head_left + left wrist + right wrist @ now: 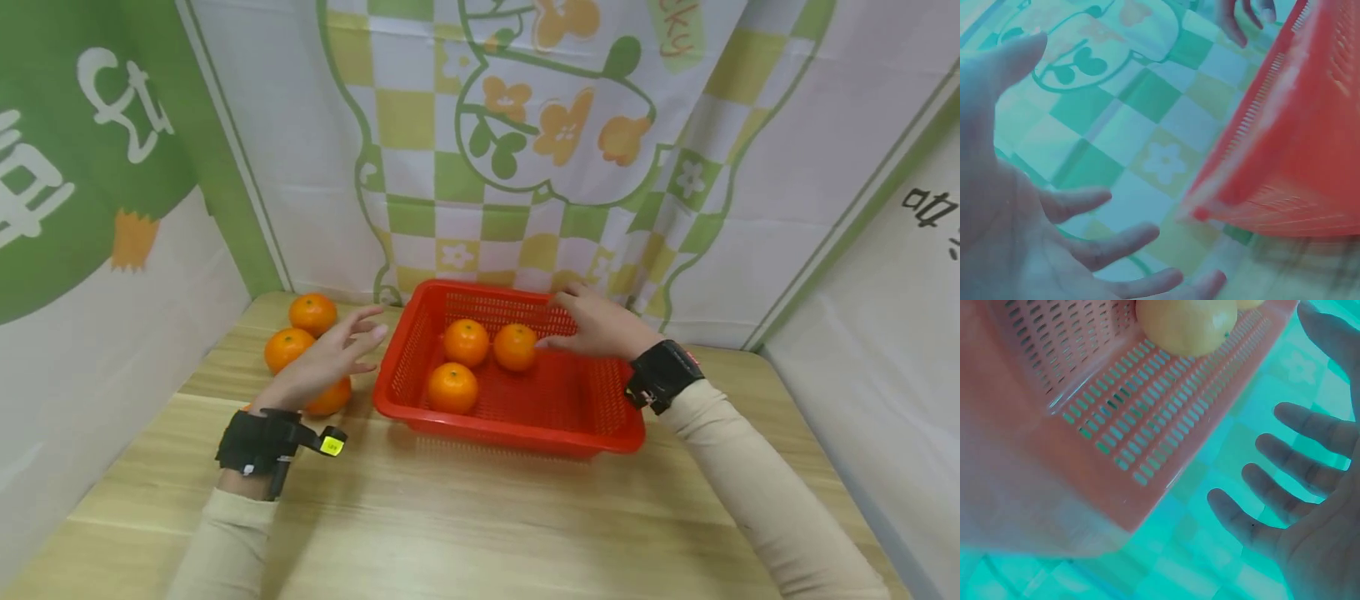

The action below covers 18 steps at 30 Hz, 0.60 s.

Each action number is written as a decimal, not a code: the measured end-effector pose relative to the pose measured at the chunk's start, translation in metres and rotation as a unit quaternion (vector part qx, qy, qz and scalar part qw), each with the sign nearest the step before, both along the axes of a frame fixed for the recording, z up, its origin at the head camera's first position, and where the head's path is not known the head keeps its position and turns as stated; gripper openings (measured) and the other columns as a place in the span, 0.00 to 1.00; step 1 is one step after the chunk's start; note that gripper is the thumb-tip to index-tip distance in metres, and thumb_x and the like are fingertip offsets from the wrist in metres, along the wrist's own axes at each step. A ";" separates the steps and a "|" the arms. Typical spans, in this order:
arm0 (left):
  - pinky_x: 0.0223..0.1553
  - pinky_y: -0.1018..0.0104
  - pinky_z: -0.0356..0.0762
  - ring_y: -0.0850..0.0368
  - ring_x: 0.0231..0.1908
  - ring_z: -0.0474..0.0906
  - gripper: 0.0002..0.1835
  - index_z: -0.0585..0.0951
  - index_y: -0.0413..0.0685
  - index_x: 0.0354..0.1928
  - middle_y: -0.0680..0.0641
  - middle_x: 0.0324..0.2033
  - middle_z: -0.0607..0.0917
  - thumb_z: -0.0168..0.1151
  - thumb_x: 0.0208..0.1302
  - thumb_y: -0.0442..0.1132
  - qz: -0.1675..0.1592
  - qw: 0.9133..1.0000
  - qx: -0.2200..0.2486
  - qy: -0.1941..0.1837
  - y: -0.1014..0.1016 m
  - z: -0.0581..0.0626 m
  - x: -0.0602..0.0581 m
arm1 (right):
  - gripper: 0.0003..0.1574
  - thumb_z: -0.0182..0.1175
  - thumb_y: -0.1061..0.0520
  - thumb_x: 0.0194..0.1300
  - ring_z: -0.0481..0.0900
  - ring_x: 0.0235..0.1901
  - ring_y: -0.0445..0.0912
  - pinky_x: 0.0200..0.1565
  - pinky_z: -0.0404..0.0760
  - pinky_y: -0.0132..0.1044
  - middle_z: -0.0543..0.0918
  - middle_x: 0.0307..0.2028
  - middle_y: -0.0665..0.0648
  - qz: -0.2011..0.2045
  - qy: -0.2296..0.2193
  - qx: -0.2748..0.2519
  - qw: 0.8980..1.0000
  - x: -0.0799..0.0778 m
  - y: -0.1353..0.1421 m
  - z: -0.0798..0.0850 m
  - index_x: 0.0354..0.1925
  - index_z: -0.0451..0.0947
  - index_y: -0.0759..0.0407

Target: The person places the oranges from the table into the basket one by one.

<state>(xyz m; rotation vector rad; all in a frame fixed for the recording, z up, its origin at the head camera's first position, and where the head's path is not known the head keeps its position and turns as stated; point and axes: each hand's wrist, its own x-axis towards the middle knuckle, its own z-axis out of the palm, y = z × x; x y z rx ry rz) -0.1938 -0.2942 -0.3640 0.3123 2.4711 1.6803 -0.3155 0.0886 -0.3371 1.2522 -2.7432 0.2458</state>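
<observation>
Nearest the wearer, a bare stretch of the table [450, 517] ran up to the red basket [517, 431], which lay between the two hands with its long axis roughly left to right and three oranges [453, 388] in its left part. The left hand [322, 362], fingers spread and holding nothing, hung just off the basket's left end, in front of some loose oranges [312, 313] on the table. Farther back, the right hand [600, 321] was the nearer to the basket, over its far right portion, fingers extended and apart, gripping nothing; whether its thumb touched the basket could not be told.
</observation>
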 end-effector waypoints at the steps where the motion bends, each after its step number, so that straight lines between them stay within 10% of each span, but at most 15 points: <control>1: 0.53 0.40 0.70 0.41 0.60 0.63 0.36 0.52 0.55 0.71 0.37 0.65 0.59 0.50 0.67 0.58 0.001 1.000 -0.010 0.012 -0.001 0.003 0.003 | 0.44 0.65 0.33 0.50 0.71 0.47 0.56 0.47 0.75 0.51 0.73 0.51 0.64 -0.005 0.001 -0.001 1.000 0.000 0.004 0.000 0.53 0.72 0.62; 8: 0.51 0.31 0.66 0.38 0.59 0.61 0.37 0.55 0.62 0.70 0.41 0.68 0.56 0.54 0.63 0.60 0.038 0.985 -0.147 0.084 -0.003 0.018 0.022 | 0.47 0.65 0.33 0.51 0.65 0.54 0.63 0.52 0.70 0.59 0.69 0.56 0.69 -0.048 -0.031 -0.022 0.998 0.002 0.032 -0.003 0.58 0.70 0.63; 18: 0.53 0.30 0.61 0.37 0.60 0.59 0.36 0.62 0.53 0.67 0.41 0.65 0.62 0.56 0.61 0.61 0.114 0.970 -0.178 0.117 -0.022 0.016 0.047 | 0.48 0.66 0.35 0.50 0.63 0.50 0.60 0.48 0.72 0.59 0.64 0.54 0.69 -0.100 -0.045 -0.082 0.991 -0.001 0.061 -0.011 0.57 0.68 0.67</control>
